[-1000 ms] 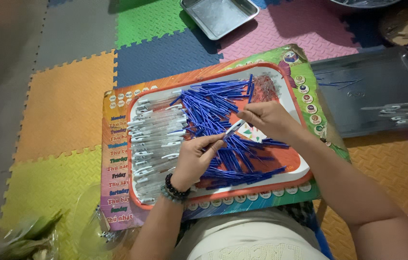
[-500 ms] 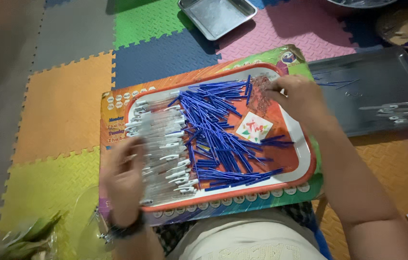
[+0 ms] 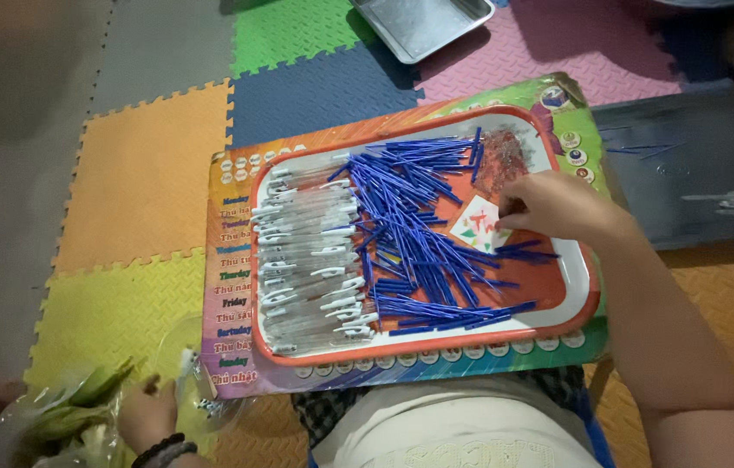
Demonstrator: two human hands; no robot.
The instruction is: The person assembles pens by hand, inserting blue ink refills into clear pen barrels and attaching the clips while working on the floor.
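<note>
An orange-rimmed tray (image 3: pixel 579 299) rests on a colourful printed board (image 3: pixel 228 260) across my lap. It holds a heap of blue pen refills (image 3: pixel 423 225), rows of clear pen barrels (image 3: pixel 310 251), a small pile of metal springs (image 3: pixel 503 156) and a white card (image 3: pixel 477 224). My right hand (image 3: pixel 557 208) rests on the tray's right side, fingertips pinched together beside the card; anything between them is too small to see. My left hand (image 3: pixel 146 416), with a dark bead bracelet, is low at the left over a clear plastic bag (image 3: pixel 185 373), near a white pen piece (image 3: pixel 185 360).
The floor is foam puzzle mats in several colours. A dark tray (image 3: pixel 696 165) with a few refills and barrels lies to the right. A metal tray (image 3: pixel 423 26) sits at the top. Green stuff in plastic (image 3: pixel 63 416) lies at the lower left.
One second ago both hands met over the refills. My left hand has since gone down left to the bag. My right hand went to the springs, then drew back beside the card.
</note>
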